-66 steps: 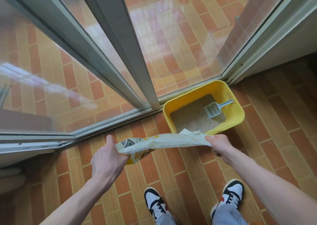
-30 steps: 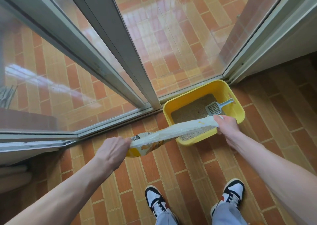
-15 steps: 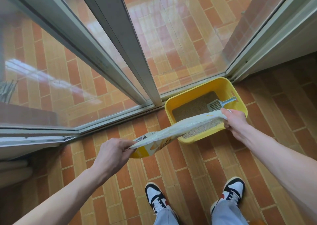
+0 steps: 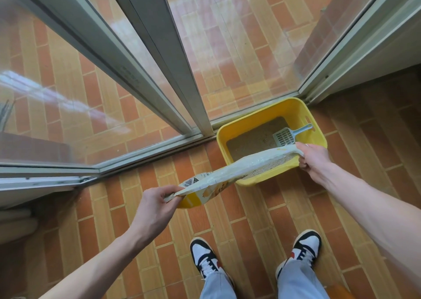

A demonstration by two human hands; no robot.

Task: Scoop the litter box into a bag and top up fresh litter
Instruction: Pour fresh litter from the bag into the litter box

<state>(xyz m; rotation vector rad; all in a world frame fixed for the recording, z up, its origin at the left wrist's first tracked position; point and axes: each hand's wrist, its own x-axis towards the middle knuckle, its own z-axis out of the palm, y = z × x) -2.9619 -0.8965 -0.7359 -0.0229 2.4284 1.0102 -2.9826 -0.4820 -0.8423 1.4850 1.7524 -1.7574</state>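
Note:
A yellow litter box point(image 4: 293, 109) sits on the tiled floor in the corner by the glass doors, with sandy litter point(image 4: 252, 139) inside. A pale blue slotted scoop point(image 4: 287, 135) leans against its right wall. I hold a white and yellow litter bag point(image 4: 230, 173) stretched sideways, its right end over the box's front edge. My left hand point(image 4: 157, 205) grips the bag's lower left end. My right hand point(image 4: 314, 159) grips the other end above the box's front right rim. Litter grains show below the bag inside the box.
Sliding glass doors with grey metal frames point(image 4: 177, 75) run behind and left of the box, meeting a second frame point(image 4: 337, 54) at the right corner. My two feet in black and white sneakers point(image 4: 205, 260) stand on the orange brick-pattern floor point(image 4: 268, 209) below the bag.
Both hands carried the bag forward and right, from in front of the box to over its front edge. The right end rose while the left end dropped, so the bag now slants.

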